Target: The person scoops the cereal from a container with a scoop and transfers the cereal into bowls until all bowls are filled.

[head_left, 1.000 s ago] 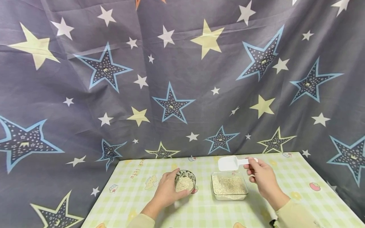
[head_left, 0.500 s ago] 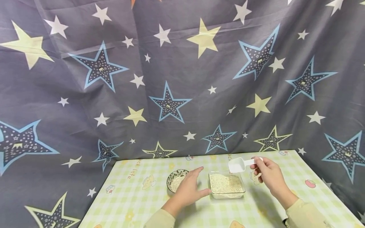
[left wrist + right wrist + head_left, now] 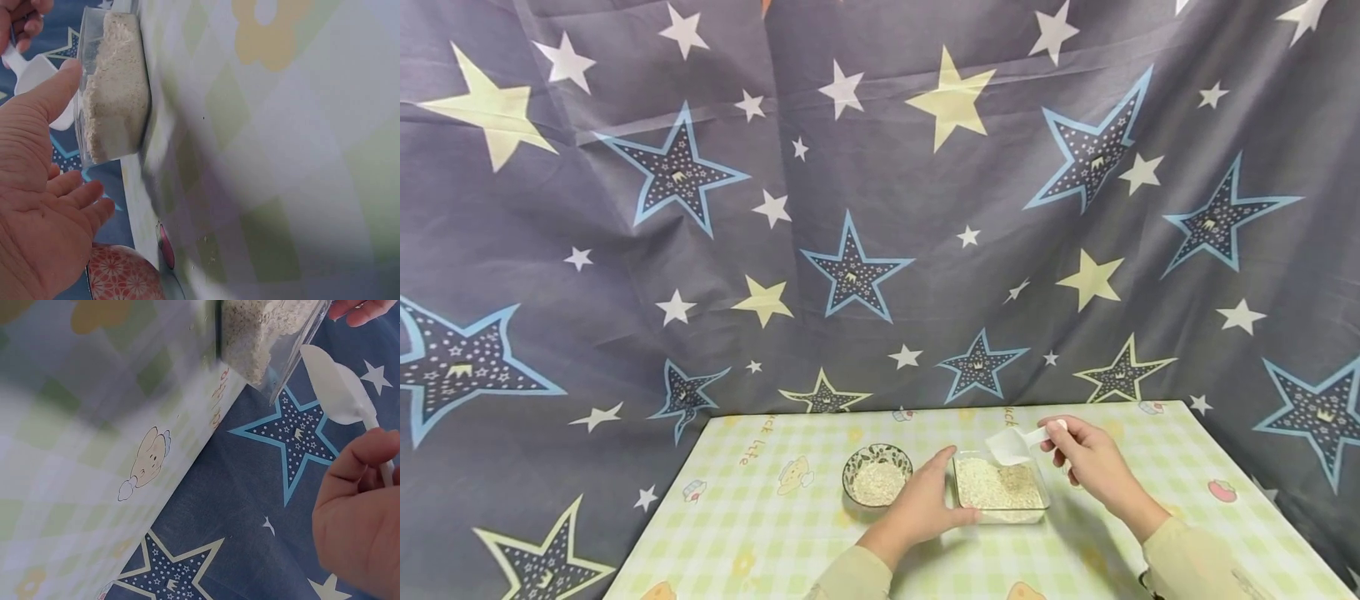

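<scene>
A white scoop (image 3: 1009, 447) is tilted above a clear rectangular glass container (image 3: 1009, 516) filled with pale oat-like flakes. My right hand (image 3: 1092, 463) pinches the scoop's handle; the right wrist view shows the curled fingers round it. My left hand (image 3: 922, 502) is at the container's left side with thumb and fingers spread. In the left wrist view its thumb (image 3: 61, 87) overlaps the container's rim, and whether it touches cannot be told. A patterned bowl (image 3: 856, 467) holding similar flakes stands left of that hand, with its red outside (image 3: 125, 275) showing in the left wrist view.
The table wears a green-and-white checked cloth (image 3: 737, 517) with cartoon prints. Behind it hangs a dark curtain (image 3: 880, 167) with stars. The bowl and the glass container stand side by side, with my left hand between them.
My left hand has let go of the bowl and moved right to the glass container. My right hand has tipped the scoop and lowered it over the flakes.
</scene>
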`<action>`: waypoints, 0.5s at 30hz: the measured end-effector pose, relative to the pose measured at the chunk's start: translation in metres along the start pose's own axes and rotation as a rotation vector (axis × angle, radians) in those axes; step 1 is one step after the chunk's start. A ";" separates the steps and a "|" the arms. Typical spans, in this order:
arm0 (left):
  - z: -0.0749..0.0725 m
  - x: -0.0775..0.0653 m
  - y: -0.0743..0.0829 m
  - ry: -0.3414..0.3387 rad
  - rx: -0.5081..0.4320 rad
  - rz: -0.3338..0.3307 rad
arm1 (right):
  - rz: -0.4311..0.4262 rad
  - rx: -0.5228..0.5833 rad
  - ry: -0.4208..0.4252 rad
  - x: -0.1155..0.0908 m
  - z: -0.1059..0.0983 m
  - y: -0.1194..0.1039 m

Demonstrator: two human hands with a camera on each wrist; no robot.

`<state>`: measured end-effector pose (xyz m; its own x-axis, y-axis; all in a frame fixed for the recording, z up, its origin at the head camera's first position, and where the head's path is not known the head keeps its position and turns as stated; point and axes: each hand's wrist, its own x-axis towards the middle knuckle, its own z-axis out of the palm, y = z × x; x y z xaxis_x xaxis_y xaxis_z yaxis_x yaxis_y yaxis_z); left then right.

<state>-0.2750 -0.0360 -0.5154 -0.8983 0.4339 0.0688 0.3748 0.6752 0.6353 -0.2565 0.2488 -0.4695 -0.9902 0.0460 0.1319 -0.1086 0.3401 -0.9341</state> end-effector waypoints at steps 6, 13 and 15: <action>0.004 0.002 0.001 -0.005 -0.038 -0.033 | -0.069 -0.047 -0.107 0.014 0.005 0.003; 0.004 0.004 0.002 0.018 -0.058 -0.021 | -0.126 -0.122 -0.219 0.028 0.010 -0.001; 0.003 0.005 0.003 0.017 -0.057 -0.024 | -0.128 -0.130 -0.237 0.030 0.012 -0.002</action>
<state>-0.2774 -0.0302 -0.5159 -0.9109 0.4073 0.0663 0.3402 0.6501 0.6795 -0.2872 0.2383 -0.4681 -0.9638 -0.2202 0.1506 -0.2369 0.4472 -0.8625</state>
